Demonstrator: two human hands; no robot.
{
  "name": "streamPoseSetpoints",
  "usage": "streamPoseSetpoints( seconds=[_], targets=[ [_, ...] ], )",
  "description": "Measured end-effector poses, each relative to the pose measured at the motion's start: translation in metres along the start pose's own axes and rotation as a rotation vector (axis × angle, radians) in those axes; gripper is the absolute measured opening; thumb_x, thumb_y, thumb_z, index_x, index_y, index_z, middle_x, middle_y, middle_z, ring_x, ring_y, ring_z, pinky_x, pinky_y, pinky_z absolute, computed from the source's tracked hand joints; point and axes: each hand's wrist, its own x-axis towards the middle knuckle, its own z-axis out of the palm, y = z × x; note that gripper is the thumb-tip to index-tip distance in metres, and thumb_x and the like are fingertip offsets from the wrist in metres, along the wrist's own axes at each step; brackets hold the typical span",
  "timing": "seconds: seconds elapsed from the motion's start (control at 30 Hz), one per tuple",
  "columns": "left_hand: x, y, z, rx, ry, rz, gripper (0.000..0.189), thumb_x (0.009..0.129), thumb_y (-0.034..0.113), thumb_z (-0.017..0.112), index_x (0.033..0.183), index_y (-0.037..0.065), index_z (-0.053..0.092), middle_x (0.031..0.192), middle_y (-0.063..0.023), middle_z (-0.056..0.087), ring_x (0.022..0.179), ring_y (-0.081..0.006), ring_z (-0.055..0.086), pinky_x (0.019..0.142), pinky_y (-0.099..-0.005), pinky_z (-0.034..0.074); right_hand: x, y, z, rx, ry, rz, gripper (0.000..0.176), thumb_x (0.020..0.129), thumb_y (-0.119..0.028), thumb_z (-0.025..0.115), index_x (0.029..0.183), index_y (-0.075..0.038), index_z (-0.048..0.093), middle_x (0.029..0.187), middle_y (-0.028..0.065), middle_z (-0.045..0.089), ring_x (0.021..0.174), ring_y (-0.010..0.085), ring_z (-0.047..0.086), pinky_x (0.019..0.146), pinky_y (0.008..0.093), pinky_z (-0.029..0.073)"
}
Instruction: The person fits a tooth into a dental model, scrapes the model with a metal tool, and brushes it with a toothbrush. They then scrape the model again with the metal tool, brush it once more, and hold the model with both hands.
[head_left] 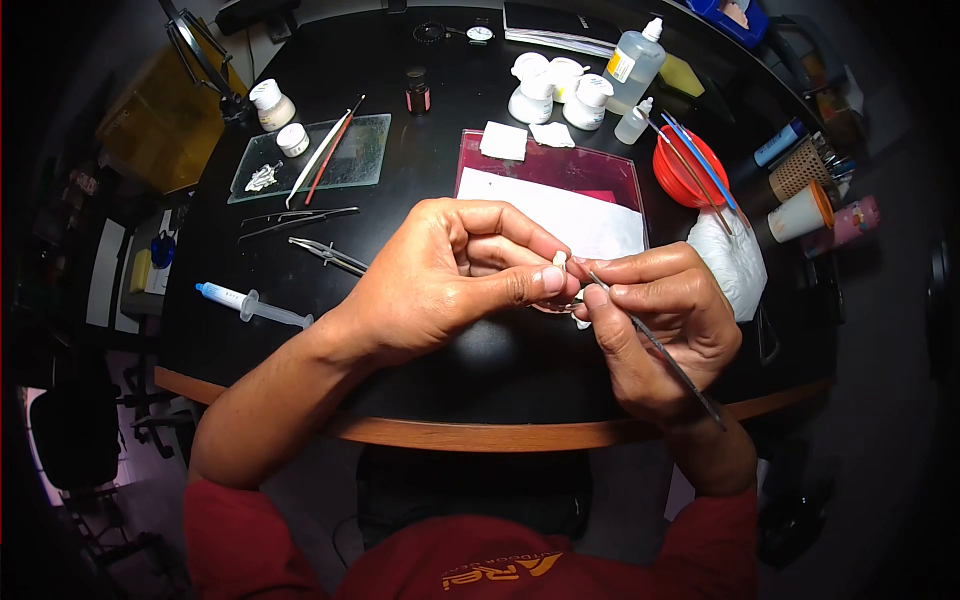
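My left hand [425, 270] pinches a small white tooth-shaped piece [559, 260] between thumb and forefinger. In my right hand [680, 310] a thin dark metal dental instrument [668, 358] is held like a pen, its tip close to the left fingertips and its shaft slanting down to the right. Just below the fingertips, between the two hands, shows part of a curved pinkish object [553, 309] with a small white part; the fingers hide most of it. Both hands are raised over the front of the black table [450, 375], above the white paper's near edge.
A glass slab [360, 160] at left carries white paste, a jar and slender tools. Near it lie tweezers [325, 255] and a syringe [245, 301]. White paper [560, 218] covers a magenta plate. Bottles [634, 65], a red bowl [680, 185] and crumpled tissue [735, 260] stand rightward.
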Motion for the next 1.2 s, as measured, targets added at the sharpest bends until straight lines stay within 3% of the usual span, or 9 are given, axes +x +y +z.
streamPoseSetpoints(
  seconds=[0.27, 0.57, 0.67, 0.77, 0.97, 1.2],
  targets=[
    [-0.001, 0.000, -0.001, -0.026, 0.001, -0.001, 0.020, 0.094, 0.005, 0.075, 0.110, -0.006, 0.069, 0.104, -0.0147, 0.076, 0.097, -0.0173, 0.075, 0.091, -0.0301, 0.059, -0.001, 0.003, -0.004, 0.165, -0.059, 0.080, 0.017, 0.089, 0.018, 0.067, 0.101, 0.007, 0.061, 0.107, 0.0219, 0.067, 0.097, 0.0241, 0.075, 0.086, 0.0299, 0.064],
    [-0.001, 0.000, -0.002, 0.002, 0.005, -0.005, 0.017, 0.095, 0.006, 0.075, 0.107, -0.005, 0.069, 0.102, -0.0144, 0.076, 0.095, -0.0179, 0.076, 0.089, -0.0300, 0.059, -0.001, 0.002, -0.004, 0.174, -0.062, 0.093, 0.016, 0.089, 0.018, 0.067, 0.099, 0.006, 0.062, 0.108, 0.0221, 0.067, 0.097, 0.0236, 0.075, 0.086, 0.0298, 0.064],
    [0.000, 0.000, -0.002, 0.008, 0.004, 0.002, 0.018, 0.095, 0.007, 0.075, 0.107, -0.005, 0.069, 0.101, -0.0140, 0.076, 0.094, -0.0179, 0.076, 0.087, -0.0297, 0.059, -0.001, 0.002, -0.002, 0.159, -0.040, 0.078, 0.017, 0.088, 0.018, 0.068, 0.098, 0.005, 0.062, 0.106, 0.0219, 0.067, 0.096, 0.0240, 0.075, 0.085, 0.0304, 0.064],
    [0.000, 0.001, -0.002, 0.020, -0.008, 0.000, 0.018, 0.096, 0.009, 0.075, 0.106, -0.005, 0.069, 0.098, -0.0132, 0.076, 0.092, -0.0174, 0.075, 0.086, -0.0292, 0.059, 0.000, 0.004, -0.003, 0.058, -0.003, 0.010, 0.019, 0.086, 0.016, 0.071, 0.099, 0.004, 0.064, 0.101, 0.0196, 0.068, 0.088, 0.0206, 0.074, 0.075, 0.0273, 0.062],
    [0.000, 0.001, -0.001, 0.151, -0.040, 0.014, 0.018, 0.097, 0.014, 0.075, 0.101, -0.003, 0.071, 0.092, -0.0114, 0.076, 0.087, -0.0160, 0.074, 0.082, -0.0291, 0.058, 0.007, 0.004, -0.008, -0.216, -0.096, -0.155, 0.023, 0.084, 0.009, 0.076, 0.106, 0.002, 0.073, 0.093, 0.0122, 0.069, 0.075, 0.0138, 0.067, 0.061, 0.0240, 0.052],
    [0.001, 0.002, -0.002, 0.161, -0.085, -0.003, 0.020, 0.098, 0.017, 0.075, 0.098, -0.003, 0.073, 0.089, -0.0105, 0.075, 0.081, -0.0151, 0.072, 0.079, -0.0296, 0.057, 0.011, 0.013, -0.005, -0.216, -0.149, -0.186, 0.018, 0.085, 0.007, 0.079, 0.101, 0.002, 0.076, 0.095, 0.0124, 0.068, 0.074, 0.0145, 0.068, 0.060, 0.0250, 0.054]
  ],
)
